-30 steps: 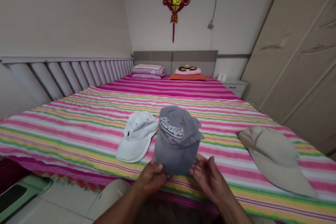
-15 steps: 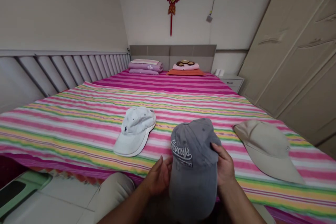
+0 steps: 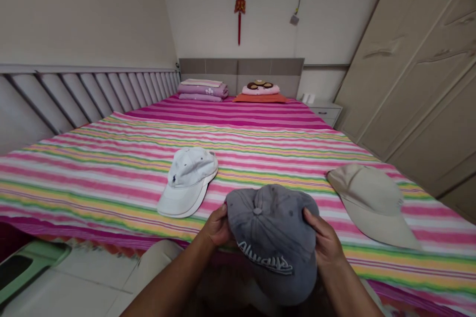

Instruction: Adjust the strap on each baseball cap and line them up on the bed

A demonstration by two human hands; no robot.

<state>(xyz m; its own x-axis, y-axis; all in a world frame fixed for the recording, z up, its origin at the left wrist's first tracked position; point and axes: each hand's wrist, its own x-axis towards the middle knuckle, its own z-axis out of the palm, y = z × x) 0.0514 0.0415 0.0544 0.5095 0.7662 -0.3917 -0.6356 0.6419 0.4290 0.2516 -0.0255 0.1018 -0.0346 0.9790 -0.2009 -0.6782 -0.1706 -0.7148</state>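
I hold a grey baseball cap (image 3: pixel 273 230) with white embroidered lettering over the near edge of the bed. Its crown faces up and its brim points toward me. My left hand (image 3: pixel 215 228) grips the cap's left side, fingers curled on the fabric. My right hand (image 3: pixel 323 242) grips its right side the same way. A white cap (image 3: pixel 188 181) lies on the striped sheet to the left, a beige cap (image 3: pixel 372 203) to the right.
The bed (image 3: pixel 238 133) has a pink, yellow and green striped sheet, with folded bedding (image 3: pixel 203 90) and a pillow (image 3: pixel 260 93) at the headboard. A wardrobe (image 3: pixel 420 74) stands on the right, a nightstand (image 3: pixel 325 111) beside it, a green stool (image 3: pixel 26 267) at lower left.
I have drawn the grey cap down toward me and turned it, so the crown now faces up with the lettering upside down. Both hands shifted to its sides.
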